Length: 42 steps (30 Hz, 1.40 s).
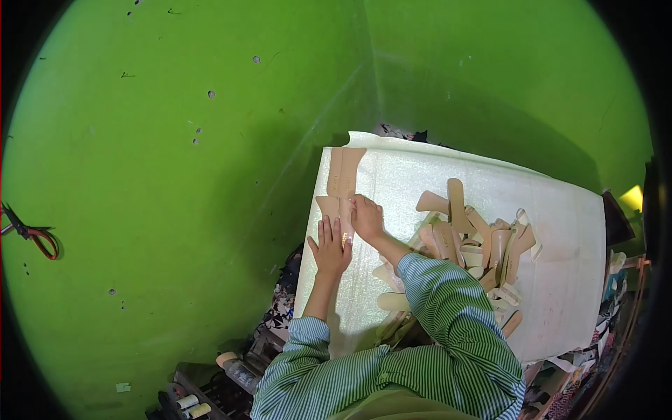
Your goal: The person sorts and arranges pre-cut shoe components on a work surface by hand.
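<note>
Two tan insole-shaped pieces (pixel 343 171) with small gold lettering lie side by side near the far left corner of the white-covered table. Just below them, another pair of tan pieces (pixel 327 206) lies partly under my hands. My left hand (pixel 330 250) rests flat on this nearer pair, fingers apart. My right hand (pixel 366 216) is at the pair's upper right edge, its fingers bent and pressed together on the right-hand piece. A loose pile of tan and cream insole pieces (pixel 458 206) lies to the right of my right forearm.
Green walls (pixel 175 175) meet in a corner behind the white table (pixel 560 280). Scissors (pixel 29 231) hang on the left wall. A clear bottle (pixel 239 372) and thread spools (pixel 199 410) are at the lower left. Assorted goods crowd the table's right side.
</note>
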Motion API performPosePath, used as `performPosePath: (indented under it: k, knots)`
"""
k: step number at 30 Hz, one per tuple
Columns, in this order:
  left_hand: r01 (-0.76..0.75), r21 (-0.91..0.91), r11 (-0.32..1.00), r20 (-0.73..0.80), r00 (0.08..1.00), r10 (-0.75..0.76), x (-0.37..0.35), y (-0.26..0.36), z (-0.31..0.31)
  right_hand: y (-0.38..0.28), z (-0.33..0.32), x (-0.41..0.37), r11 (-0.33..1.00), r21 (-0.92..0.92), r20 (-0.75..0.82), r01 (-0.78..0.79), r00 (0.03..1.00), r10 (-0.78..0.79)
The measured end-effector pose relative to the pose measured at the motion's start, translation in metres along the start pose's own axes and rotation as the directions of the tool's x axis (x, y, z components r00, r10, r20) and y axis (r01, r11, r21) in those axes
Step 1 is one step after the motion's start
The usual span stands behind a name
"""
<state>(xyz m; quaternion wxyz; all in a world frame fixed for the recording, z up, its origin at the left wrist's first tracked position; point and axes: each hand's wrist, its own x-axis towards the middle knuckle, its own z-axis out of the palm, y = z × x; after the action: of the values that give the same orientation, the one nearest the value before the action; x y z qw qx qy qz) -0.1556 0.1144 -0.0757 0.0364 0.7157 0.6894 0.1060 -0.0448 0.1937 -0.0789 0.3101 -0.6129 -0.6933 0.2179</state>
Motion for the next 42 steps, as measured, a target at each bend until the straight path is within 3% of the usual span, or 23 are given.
performPosePath:
  k: [1, 8, 10, 20, 22, 24, 28, 35, 42]
  knots:
    - [-0.002, 0.001, 1.000, 0.003, 1.000, 0.002, 0.000, 0.000, 0.000, 0.000, -0.001, 0.002, 0.997, 0.073, -0.009, -0.019, 1.000, 0.019]
    - [-0.008, -0.027, 1.000, -0.038, 0.999, 0.007, 0.004, 0.001, -0.001, 0.006, -0.016, 0.000, 0.992, 0.103, 0.010, -0.074, 0.997, 0.073]
    - [-0.022, -0.026, 0.999, -0.043, 0.999, 0.021, 0.003, 0.001, -0.002, 0.014, -0.024, -0.001, 1.000, -0.016, -0.128, -0.007, 0.992, 0.005]
    - [-0.068, -0.056, 0.996, -0.028, 0.997, 0.067, 0.000, -0.002, 0.002, 0.073, -0.097, 0.015, 0.959, -0.203, -0.228, -0.200, 0.962, 0.152]
    - [-0.074, -0.050, 0.996, -0.027, 0.997, 0.073, -0.001, -0.003, 0.003, 0.069, -0.091, 0.012, 0.962, -0.216, -0.224, -0.166, 0.967, 0.117]
    - [-0.074, -0.039, 0.996, -0.027, 0.997, 0.073, -0.001, -0.002, 0.003, 0.055, -0.078, 0.009, 0.974, -0.211, 0.020, -0.078, 0.996, 0.085]
    - [-0.080, 0.000, 0.997, -0.021, 0.997, 0.080, 0.000, -0.001, 0.001, 0.019, -0.044, 0.002, 0.979, -0.189, 0.245, -0.076, 0.962, 0.122]
    - [-0.137, 0.056, 0.989, -0.026, 0.990, 0.139, 0.001, -0.006, 0.005, 0.001, -0.017, 0.002, 0.970, -0.120, 0.196, -0.211, 0.953, 0.232]
    - [-0.142, 0.038, 0.989, -0.004, 0.990, 0.142, 0.010, -0.011, -0.002, 0.002, -0.019, 0.006, 0.966, -0.074, 0.187, -0.248, 0.948, 0.257]
